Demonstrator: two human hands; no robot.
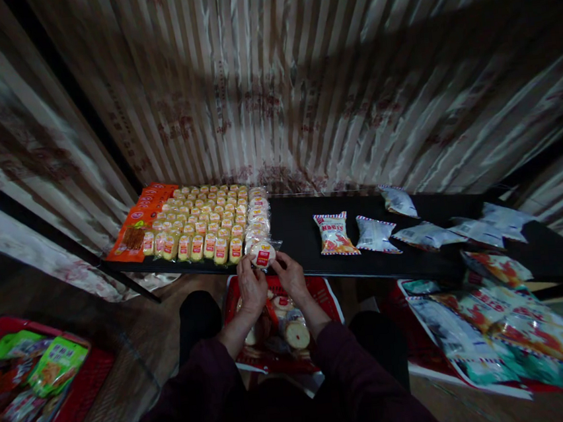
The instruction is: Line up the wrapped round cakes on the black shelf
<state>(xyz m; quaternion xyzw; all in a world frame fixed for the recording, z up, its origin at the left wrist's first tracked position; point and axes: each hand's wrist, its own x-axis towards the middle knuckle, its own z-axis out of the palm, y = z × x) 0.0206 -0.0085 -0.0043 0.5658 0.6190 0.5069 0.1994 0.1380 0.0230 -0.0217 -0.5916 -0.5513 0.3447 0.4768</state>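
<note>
Between my left hand [253,284] and my right hand [290,275], a round pastry in clear wrap [262,255] with a red and white label is held at the shelf's front edge. Fingers of both hands are closed on its sides. It sits at the near end of a column of similar wrapped round pastries [257,220]. To the left stand rows of small yellow packaged cakes [198,247]. Below my hands, a red basket [331,306] holds more wrapped round pastries [296,335], partly hidden by my forearms.
An orange snack bag [136,228] lies at the black shelf's [293,230] left end. Several chip-like bags [336,233] lie to the right. A red basket [91,382] of snacks stands left; another basket [415,331], heaped with bags, stands right. A curtain [258,74] hangs behind.
</note>
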